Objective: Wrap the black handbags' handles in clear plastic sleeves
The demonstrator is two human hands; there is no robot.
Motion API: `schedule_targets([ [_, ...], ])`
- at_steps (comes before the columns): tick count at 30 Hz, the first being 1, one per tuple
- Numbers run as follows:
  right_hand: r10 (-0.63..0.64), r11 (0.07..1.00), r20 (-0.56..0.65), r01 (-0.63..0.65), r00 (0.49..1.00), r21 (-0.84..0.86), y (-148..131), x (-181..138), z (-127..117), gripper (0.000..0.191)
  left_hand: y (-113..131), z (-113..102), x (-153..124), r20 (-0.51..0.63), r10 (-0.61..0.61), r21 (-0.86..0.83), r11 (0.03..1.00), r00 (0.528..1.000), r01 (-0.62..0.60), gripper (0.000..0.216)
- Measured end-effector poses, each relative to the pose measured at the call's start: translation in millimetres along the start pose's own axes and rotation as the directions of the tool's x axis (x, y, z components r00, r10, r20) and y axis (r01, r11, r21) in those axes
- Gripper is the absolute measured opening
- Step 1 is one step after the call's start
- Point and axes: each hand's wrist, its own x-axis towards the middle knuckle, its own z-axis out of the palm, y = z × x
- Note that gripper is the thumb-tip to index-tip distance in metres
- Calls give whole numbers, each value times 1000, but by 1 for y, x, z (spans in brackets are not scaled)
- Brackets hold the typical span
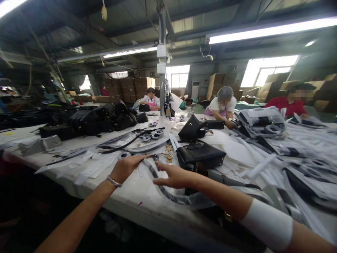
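Crowded white workshop surface [137,196]: your left hand [125,168] pinches the far end of a long dark strap in a clear plastic sleeve [164,193], and your right hand [172,175] lies open and flat on it. If that palm slips, the slick sleeve could slide off the near edge.

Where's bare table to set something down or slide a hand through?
Bare table between the pile of bags and the loose straps; also a strip at the front edge under the left hand holding the wrapped strap. Crowded: handbag beside the right hand, and white strips all over the right side.
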Motion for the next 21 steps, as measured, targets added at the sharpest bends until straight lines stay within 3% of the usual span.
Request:
schedule_targets([
  [2, -25, 937, 37, 10, 999, 349, -10, 18, -6, 70, 21, -38, 16, -228, 154, 87, 987, 961, -138, 43],
  [4, -86, 769, 106, -2, 991, 639, -21, 26, -18, 54, 39, -74, 32, -378, 252, 218, 959, 891, -179, 42],
  [7, -135, 622, 174, -53, 975, 781, -36, 15, -47, 39, 50, -118, 49, -509, 286, 317, 939, 812, -132, 37],
  [9, -102, 650, 171, -65, 980, 757, -40, -8, -73, 36, 46, -139, 54, -597, 238, 300, 952, 766, -61, 35],
  [10, -64, 692, 159, -71, 985, 718, -41, -24, -87, 35, 42, -147, 56, -651, 205, 272, 962, 730, -28, 35],
  [13, 100, 847, 121, -148, 988, 510, -33, -79, -124, 33, 28, -159, 58, -723, 89, 186, 980, 685, 69, 38],
  [15, 236, 898, 121, -264, 964, 352, -21, -118, -142, 33, 24, -155, 57, -732, 56, 161, 983, 679, 93, 40],
  [18, 419, 877, 115, -434, 901, 206, -3, -171, -159, 34, 35, -140, 57, -722, 61, 159, 984, 690, 80, 39],
  [21, 427, 893, 56, -430, 903, 128, 2, -203, -170, 36, 63, -128, 60, -701, 99, 133, 991, 706, -6, 38],
])
